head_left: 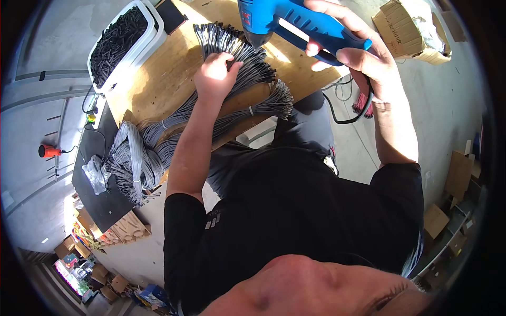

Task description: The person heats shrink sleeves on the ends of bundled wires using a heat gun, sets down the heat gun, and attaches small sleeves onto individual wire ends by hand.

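Observation:
My right hand [369, 58] is wrapped around the handle of a blue heat gun [295, 21]. Its dark nozzle points down at the fanned ends of a large bundle of grey wires [250, 60] with black sleeves on them. My left hand [219, 73] rests over this bundle with its fingers curled together; what lies between the fingertips is hidden. A second tied bundle of grey wires [274, 105] lies nearer to my body, its ends fanned out at the table edge.
A white tub [153, 47] full of short black pieces stands on the wooden table [121, 100] at upper left. Looped grey wires [138, 158] and a clear plastic bag [96, 176] lie at left. A cardboard box [403, 31] stands at upper right, and a black cord hangs beneath my right hand.

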`<control>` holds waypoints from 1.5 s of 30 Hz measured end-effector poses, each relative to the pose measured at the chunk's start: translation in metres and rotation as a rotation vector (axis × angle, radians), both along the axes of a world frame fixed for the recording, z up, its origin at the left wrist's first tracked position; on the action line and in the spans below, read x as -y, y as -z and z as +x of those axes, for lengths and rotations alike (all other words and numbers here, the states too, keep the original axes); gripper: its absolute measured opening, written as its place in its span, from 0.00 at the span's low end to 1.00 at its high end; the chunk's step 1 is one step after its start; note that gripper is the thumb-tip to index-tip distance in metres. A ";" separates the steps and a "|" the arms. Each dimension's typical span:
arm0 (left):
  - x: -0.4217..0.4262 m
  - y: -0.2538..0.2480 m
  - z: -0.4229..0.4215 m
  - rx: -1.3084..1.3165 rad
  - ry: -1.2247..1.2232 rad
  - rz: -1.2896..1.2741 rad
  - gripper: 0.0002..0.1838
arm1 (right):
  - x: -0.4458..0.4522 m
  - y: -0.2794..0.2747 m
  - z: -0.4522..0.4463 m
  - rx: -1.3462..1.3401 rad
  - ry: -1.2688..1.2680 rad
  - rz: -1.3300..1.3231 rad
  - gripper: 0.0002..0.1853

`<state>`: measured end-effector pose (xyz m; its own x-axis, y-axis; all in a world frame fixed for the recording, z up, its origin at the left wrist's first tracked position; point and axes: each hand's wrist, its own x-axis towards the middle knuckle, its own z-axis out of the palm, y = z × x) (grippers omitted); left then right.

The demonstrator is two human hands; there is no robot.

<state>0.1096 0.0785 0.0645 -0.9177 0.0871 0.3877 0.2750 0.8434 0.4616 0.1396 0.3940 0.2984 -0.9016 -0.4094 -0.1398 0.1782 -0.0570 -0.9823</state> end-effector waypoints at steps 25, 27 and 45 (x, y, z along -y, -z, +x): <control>0.024 -0.013 0.033 0.144 -0.118 -0.055 0.08 | 0.006 0.028 0.008 -0.045 -0.030 -0.223 0.42; 0.023 -0.010 0.038 0.195 -0.121 -0.063 0.08 | 0.008 0.010 0.016 -0.021 0.052 -0.080 0.43; -0.003 0.015 -0.001 -0.101 0.012 0.025 0.05 | 0.003 0.006 0.042 0.056 0.215 0.026 0.45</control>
